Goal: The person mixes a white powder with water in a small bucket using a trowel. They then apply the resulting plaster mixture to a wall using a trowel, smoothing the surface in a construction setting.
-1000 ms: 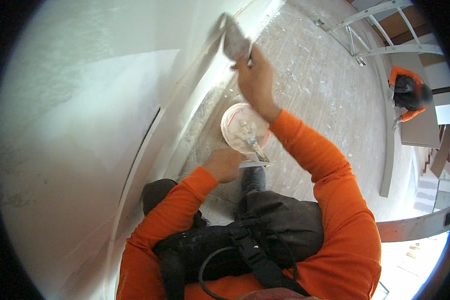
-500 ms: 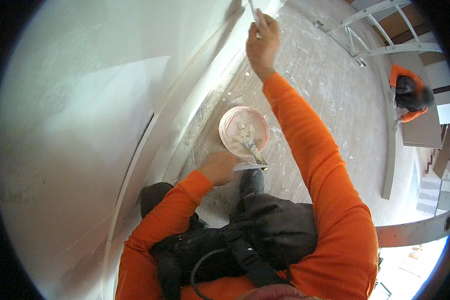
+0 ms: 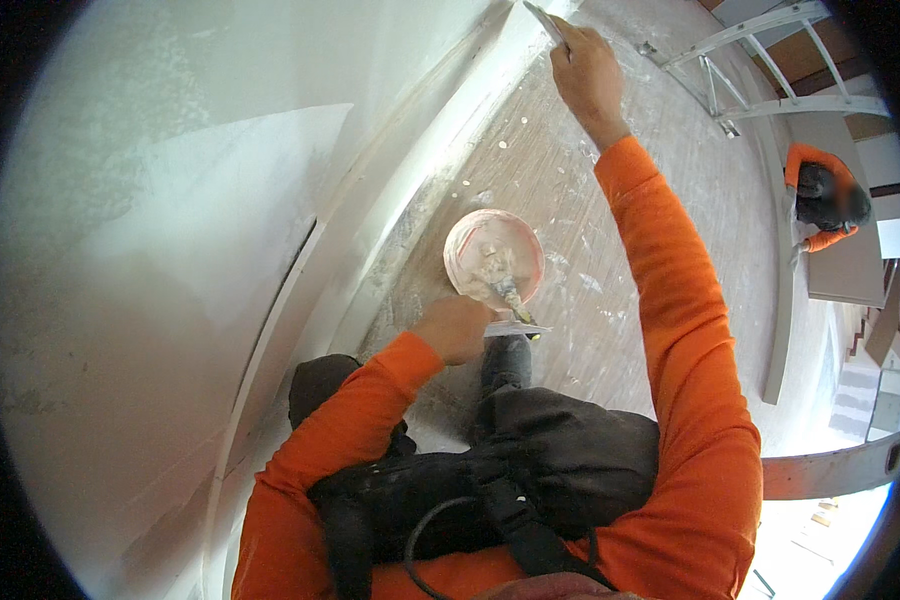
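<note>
My right hand (image 3: 590, 78) stretches far forward, closed on a putty knife (image 3: 545, 22) whose blade reaches the pale ledge (image 3: 465, 115) along the foot of the wall. Close to my body, my left hand (image 3: 453, 328) is wrapped round a flat, pale filling blade (image 3: 518, 328), seen nearly edge-on; its handle is hidden in my fingers. Just beyond that hand a round bucket (image 3: 452, 262) of pinkish-beige filler (image 3: 490, 250) stands on the floor. A tool with a dark and yellow handle (image 3: 513, 297) leans in the bucket, its lower end in the filler.
A pale wall (image 3: 170, 300) with smoothed patches rises on my left. Dust and white splashes mark the wooden floor (image 3: 560, 370). A metal ladder (image 3: 760, 105) lies at the far right; near it another person (image 3: 828, 195) in orange sleeves works beside a long board (image 3: 782, 330).
My right hand with the putty knife has swung right, away from the wall. My left hand has shifted slightly right and up with its blade, closer to the bucket.
</note>
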The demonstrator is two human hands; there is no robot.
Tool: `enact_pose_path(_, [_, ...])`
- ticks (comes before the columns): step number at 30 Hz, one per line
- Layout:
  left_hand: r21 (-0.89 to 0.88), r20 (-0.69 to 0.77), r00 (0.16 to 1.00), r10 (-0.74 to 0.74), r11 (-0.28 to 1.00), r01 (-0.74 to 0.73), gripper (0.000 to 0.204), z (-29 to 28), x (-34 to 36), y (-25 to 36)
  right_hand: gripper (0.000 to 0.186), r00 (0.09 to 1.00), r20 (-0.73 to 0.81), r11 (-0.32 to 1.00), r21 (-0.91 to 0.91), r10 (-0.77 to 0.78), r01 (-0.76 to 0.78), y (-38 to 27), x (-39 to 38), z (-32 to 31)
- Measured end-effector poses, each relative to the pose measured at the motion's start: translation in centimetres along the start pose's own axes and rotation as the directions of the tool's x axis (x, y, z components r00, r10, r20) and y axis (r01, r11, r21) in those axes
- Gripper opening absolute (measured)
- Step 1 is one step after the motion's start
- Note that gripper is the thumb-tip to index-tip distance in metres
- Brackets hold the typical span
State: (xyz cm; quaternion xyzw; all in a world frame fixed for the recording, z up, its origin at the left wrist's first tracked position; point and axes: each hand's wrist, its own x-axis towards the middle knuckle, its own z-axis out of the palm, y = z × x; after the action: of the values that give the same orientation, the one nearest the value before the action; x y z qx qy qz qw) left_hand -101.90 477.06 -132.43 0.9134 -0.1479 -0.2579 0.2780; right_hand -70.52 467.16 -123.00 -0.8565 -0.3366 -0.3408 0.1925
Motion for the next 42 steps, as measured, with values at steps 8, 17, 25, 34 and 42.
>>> enact_pose_path(8, [-0.024, -0.068, 0.998, 0.009, 1.0, -0.011, 0.032, 0.4, -0.2, -0.1, 0.038, 0.943, 0.306, 0.977, -0.119, -0.131, 0.174, -8.5, -1.0, -4.3])
enact_pose_path(17, [0.028, -0.087, 0.996, 0.019, 0.999, -0.016, 0.03, 0.2, -0.4, -0.2, 0.035, 0.982, 0.137, 0.981, -0.122, -0.133, 0.15, -2.5, 2.8, -4.6])
enact_pose_path(25, [-0.007, -0.038, 0.999, -0.01, 1.0, 0.01, 0.032, -0.3, -1.0, 0.2, 0.035, 0.987, 0.156, 0.98, -0.187, -0.033, 0.062, 4.1, 7.5, 1.4])
enact_pose_path(34, [0.011, -0.063, 0.998, -0.001, 1.0, 0.002, 0.038, 0.5, -1.4, -0.2, 0.032, 0.955, 0.251, 0.972, -0.136, -0.155, 0.194, 3.1, 7.4, 1.3])
enact_pose_path(42, [0.012, -0.025, 0.999, 0.031, 0.999, -0.031, 0.046, 0.4, -0.9, 0.1, 0.034, 0.927, 0.275, 0.959, -0.051, -0.254, 0.278, -7.3, 1.3, -5.8])
